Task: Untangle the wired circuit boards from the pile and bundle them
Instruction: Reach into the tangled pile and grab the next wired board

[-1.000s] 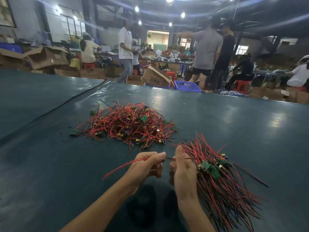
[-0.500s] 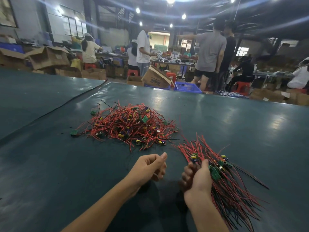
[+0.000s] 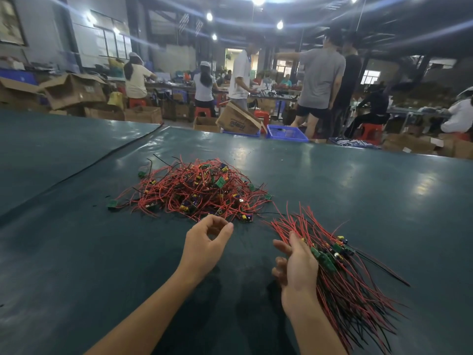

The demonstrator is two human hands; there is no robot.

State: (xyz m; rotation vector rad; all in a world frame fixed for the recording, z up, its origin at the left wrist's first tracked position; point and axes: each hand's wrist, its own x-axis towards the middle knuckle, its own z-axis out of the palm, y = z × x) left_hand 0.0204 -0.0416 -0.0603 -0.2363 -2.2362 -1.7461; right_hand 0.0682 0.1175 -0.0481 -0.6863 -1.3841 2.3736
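Left hand [image 3: 207,242] curls empty, the tangled pile [image 3: 194,190] just beyond; right hand [image 3: 298,265], fingers slack, rests against the bundle [image 3: 340,275].

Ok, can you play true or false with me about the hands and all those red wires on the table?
1. The tangled pile lies farther off than the neat bundle. True.
2. The left hand holds a green board. False: its fingers curl into a ring, with nothing seen in them.
3. The right hand is close beside the neat bundle. True.
4. The table is yellow. False: it is dark green.
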